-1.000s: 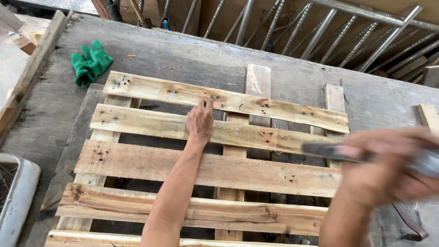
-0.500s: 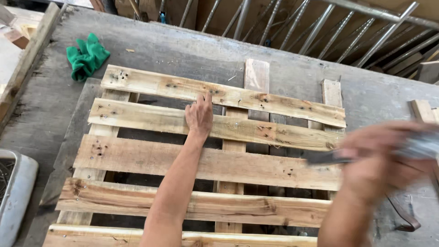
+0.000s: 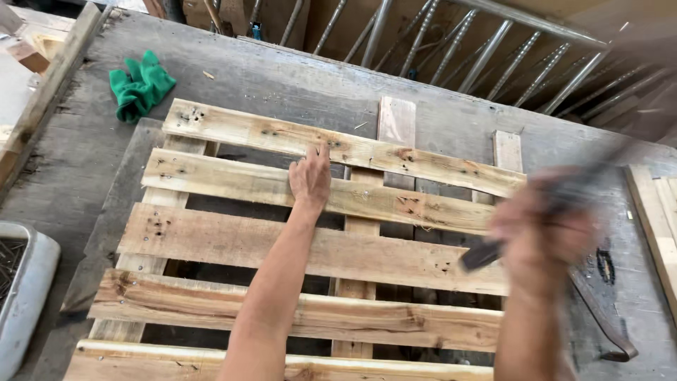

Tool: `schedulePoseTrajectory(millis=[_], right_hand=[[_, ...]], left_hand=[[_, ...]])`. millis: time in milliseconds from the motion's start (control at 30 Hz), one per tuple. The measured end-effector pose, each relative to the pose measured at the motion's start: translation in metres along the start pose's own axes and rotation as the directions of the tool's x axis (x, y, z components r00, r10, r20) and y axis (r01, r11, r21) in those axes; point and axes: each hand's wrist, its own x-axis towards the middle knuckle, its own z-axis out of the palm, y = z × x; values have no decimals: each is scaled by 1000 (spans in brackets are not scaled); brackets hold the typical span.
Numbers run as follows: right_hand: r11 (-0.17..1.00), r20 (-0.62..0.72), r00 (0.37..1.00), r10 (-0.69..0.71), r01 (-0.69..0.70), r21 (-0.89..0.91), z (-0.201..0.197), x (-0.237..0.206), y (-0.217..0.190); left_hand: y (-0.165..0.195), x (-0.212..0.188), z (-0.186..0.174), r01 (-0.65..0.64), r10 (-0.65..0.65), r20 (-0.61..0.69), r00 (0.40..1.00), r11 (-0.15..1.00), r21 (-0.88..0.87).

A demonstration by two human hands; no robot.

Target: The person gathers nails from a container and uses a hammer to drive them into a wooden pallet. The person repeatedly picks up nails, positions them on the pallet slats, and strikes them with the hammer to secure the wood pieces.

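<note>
Head view is filled by a wooden pallet (image 3: 310, 247) laid flat on a grey worktable (image 3: 282, 77), its pale slats running across the picture over three darker runners. The left hand (image 3: 310, 178) is pressed palm-down on the second slat from the far edge, fingers spread and reaching to the gap before the top slat; nothing is gripped by it, the board is only held down. Over the last second this hand has hardly been shifted, so the pallet is being kept steady at the same spot. The right hand (image 3: 543, 229) is the part that has changed: it was seen low at the right edge, and it is now raised a little higher and nearer the pallet's right end, heavily blurred by motion. It is closed around a dark tool handle (image 3: 486, 252), whose upper part is smeared toward the upper right, so the tool's head cannot be made out. From the blur a swing is judged to be under way near the right runner. A green cloth (image 3: 141, 86) is left on the table beyond the far left corner, and a dark strap (image 3: 606, 324) lies at the right
</note>
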Motion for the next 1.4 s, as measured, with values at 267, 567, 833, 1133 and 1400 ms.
schedulePoseTrajectory(millis=[267, 567, 833, 1133, 1400], right_hand=[[486, 92, 519, 850, -702, -520, 122, -12, 68], [992, -22, 993, -119, 118, -35, 41, 21, -1], [413, -69, 460, 885, -845, -339, 114, -30, 88], [970, -9, 973, -230, 230, 77, 2, 39, -33], [467, -6, 525, 851, -763, -447, 105, -38, 105]], left_hand=[[1, -8, 5, 20, -20, 0, 1000, 1000, 11], [-5, 2, 22, 7, -6, -25, 1000, 999, 32], [-6, -7, 19, -27, 37, -192, 981, 998, 58], [-2, 1, 8, 6, -6, -21, 1000, 1000, 30], [0, -9, 10, -5, 1, -104, 995, 999, -35]])
